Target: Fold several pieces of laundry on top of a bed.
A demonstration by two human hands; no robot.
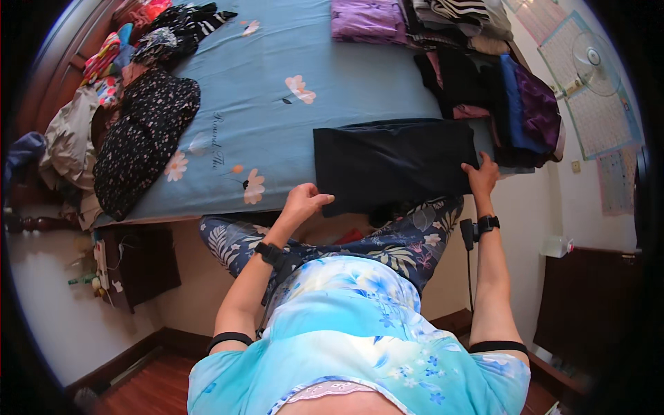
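Observation:
A dark, nearly black garment [394,164] lies folded into a wide rectangle at the bed's near edge; its exact kind is hard to tell. My left hand [304,206] is closed at its near left corner, thumb and fingers pinched on the cloth. At the opposite end my right hand [482,174] grips the right edge, with the thumb on top. The front of the garment hangs slightly past the mattress, above my patterned trousers [408,238].
Blue floral bedsheet [242,117] covers the bed. Loose clothes, including a black dotted garment [149,138], are heaped at left. Folded stacks stand at the far right, with a purple folded piece [366,21] and a dark purple one [538,107]. A fan [596,59] is beyond.

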